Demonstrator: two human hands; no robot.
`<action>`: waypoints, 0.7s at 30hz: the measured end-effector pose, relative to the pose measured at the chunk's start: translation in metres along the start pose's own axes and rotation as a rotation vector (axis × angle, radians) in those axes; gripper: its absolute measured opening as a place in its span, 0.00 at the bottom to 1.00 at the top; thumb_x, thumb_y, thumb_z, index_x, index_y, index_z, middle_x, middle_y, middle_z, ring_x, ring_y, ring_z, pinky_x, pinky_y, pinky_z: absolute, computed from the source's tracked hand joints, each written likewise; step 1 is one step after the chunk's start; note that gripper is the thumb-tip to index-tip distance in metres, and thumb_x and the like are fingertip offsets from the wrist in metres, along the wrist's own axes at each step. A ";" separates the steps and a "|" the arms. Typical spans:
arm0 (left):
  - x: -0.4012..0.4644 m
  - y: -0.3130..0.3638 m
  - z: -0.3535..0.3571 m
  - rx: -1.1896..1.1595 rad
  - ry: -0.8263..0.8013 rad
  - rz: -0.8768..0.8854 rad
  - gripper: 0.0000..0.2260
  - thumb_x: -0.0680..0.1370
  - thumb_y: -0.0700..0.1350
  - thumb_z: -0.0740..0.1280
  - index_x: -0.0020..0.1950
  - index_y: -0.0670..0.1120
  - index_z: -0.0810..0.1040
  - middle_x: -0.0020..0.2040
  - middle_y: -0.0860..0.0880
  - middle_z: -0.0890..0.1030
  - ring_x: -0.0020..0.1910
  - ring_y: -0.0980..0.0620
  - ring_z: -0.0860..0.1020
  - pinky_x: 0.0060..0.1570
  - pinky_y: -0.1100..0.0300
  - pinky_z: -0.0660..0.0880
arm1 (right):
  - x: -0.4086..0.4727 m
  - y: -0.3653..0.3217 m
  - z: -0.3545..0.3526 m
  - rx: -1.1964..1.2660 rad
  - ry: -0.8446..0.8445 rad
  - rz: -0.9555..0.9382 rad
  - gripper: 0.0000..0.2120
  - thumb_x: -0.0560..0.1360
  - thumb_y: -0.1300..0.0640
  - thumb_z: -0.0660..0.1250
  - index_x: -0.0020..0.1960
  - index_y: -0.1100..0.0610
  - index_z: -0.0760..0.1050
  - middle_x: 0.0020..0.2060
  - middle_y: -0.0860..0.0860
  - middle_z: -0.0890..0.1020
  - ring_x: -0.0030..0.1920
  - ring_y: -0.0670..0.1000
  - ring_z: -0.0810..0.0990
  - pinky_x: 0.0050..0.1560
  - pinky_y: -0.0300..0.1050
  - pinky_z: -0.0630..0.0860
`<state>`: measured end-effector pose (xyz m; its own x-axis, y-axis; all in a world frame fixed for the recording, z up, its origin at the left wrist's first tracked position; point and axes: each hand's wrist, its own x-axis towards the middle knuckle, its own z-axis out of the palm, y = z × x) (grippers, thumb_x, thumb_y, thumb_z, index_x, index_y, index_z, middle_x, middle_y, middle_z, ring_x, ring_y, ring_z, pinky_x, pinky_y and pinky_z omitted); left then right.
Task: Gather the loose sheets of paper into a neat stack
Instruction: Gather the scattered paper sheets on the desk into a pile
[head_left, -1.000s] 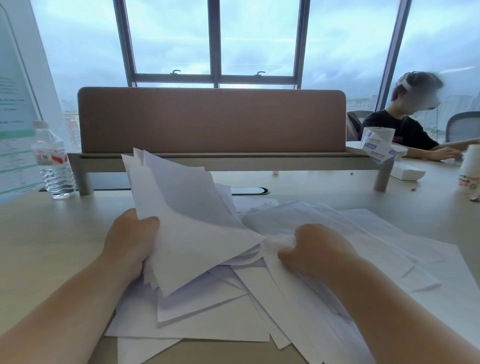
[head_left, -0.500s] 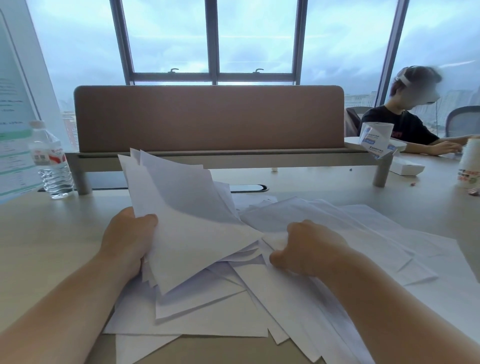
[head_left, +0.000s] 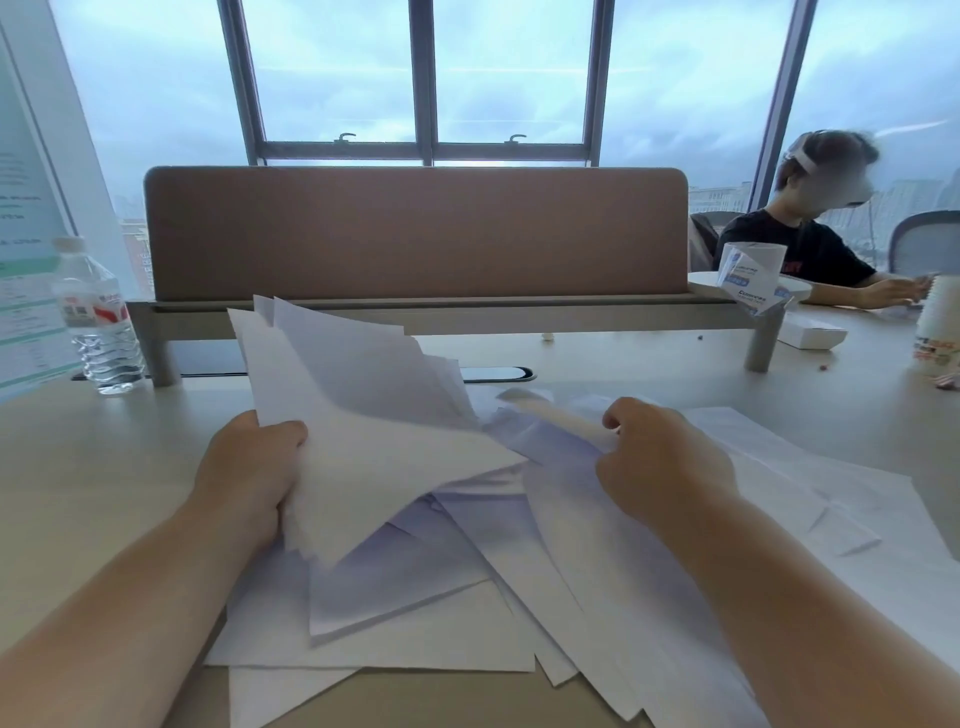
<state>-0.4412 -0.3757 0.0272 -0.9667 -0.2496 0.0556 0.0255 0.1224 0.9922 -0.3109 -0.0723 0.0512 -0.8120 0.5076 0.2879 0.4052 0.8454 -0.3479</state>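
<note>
Desk (head_left: 93, 467): the pale surface bearing all the paper; a brown divider panel (head_left: 415, 234) stands along its far side.
Loose sheets (head_left: 779, 499): white paper fans unevenly across the desk in front of you and out to your right, its corners pointing every way; the stack is far from formed.
Held bundle (head_left: 363, 431): several sheets that you raise at a tilt over the pile, their edges splayed and unaligned.
Risk, bundle: because the edges are uneven, an inner sheet may slide out if you loosen your hold.
Risk, pile: dragging one sheet from under others may crease it, or sweep neighbours toward the near desk edge, where some already overhang.
Left hand (head_left: 249, 467): you clasp the bundle at its left edge, thumb on top, forearm entering low from the left.
Right hand (head_left: 660, 462): knuckles up, fingers curled, you pinch one curled sheet (head_left: 550, 410) lifting from the pile.
Water bottle (head_left: 98, 317): upright at far left, well apart from the paper.
</note>
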 end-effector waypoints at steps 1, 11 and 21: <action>0.001 0.000 -0.001 -0.065 -0.009 -0.024 0.06 0.73 0.42 0.67 0.47 0.45 0.80 0.48 0.38 0.85 0.42 0.40 0.82 0.46 0.46 0.79 | 0.001 0.002 -0.001 0.019 0.026 0.014 0.18 0.72 0.59 0.63 0.60 0.45 0.74 0.50 0.48 0.78 0.49 0.57 0.77 0.48 0.47 0.73; -0.004 0.001 0.007 0.010 -0.188 -0.010 0.07 0.81 0.37 0.65 0.54 0.46 0.81 0.47 0.41 0.87 0.41 0.41 0.84 0.40 0.52 0.80 | -0.008 -0.016 -0.007 0.710 0.424 -0.225 0.16 0.72 0.62 0.68 0.56 0.48 0.78 0.42 0.42 0.84 0.40 0.43 0.81 0.35 0.36 0.74; -0.014 0.001 0.009 0.166 -0.271 0.041 0.06 0.78 0.43 0.68 0.52 0.49 0.83 0.44 0.44 0.88 0.43 0.38 0.87 0.50 0.37 0.84 | 0.008 -0.012 -0.012 1.747 -0.009 0.314 0.19 0.69 0.60 0.67 0.59 0.63 0.80 0.49 0.59 0.84 0.50 0.67 0.84 0.57 0.61 0.81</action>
<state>-0.4304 -0.3633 0.0266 -0.9989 0.0213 0.0410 0.0454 0.2875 0.9567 -0.3174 -0.0757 0.0684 -0.8037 0.5944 0.0273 -0.3406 -0.4221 -0.8401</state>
